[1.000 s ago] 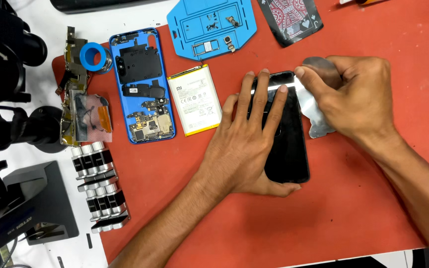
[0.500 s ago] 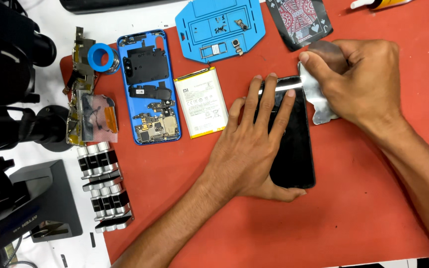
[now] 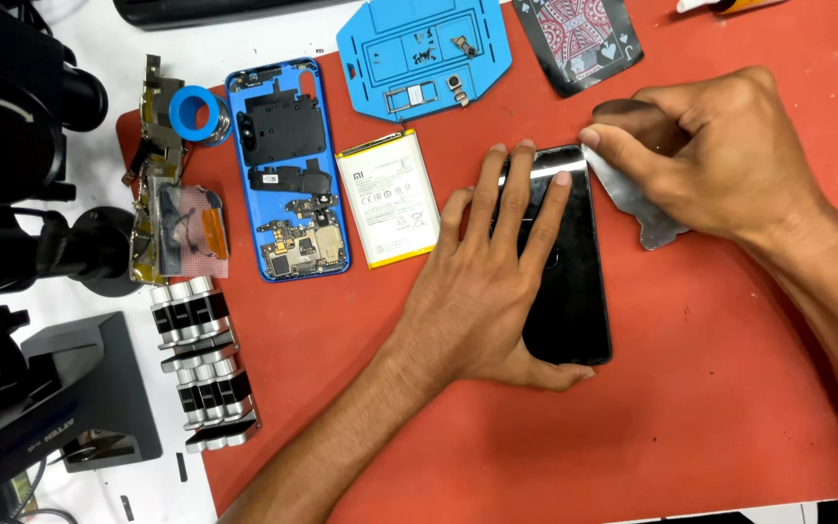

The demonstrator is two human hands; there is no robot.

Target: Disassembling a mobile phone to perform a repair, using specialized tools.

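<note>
The black phone screen (image 3: 566, 262) lies flat in the middle of the red mat (image 3: 691, 408), with the left hand (image 3: 487, 281) spread flat on it and the right hand (image 3: 720, 160) pinching a thin metal tool (image 3: 644, 209) at its top right edge. There is bare mat below and to the right. To the left lie one battery (image 3: 388, 197), one open blue phone (image 3: 288, 170) and one blue tape roll (image 3: 196, 110), and one blue tray (image 3: 424, 47) sits above.

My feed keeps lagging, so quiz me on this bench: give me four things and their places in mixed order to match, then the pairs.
Things:
1. black phone screen
2. thin metal pry sheet
3. battery
4. playing card

Places:
A. at the mat's top edge
B. between the blue phone frame and the screen
C. under the left hand
D. pinched in the right hand

Pairs: 1-C, 2-D, 3-B, 4-A
</note>
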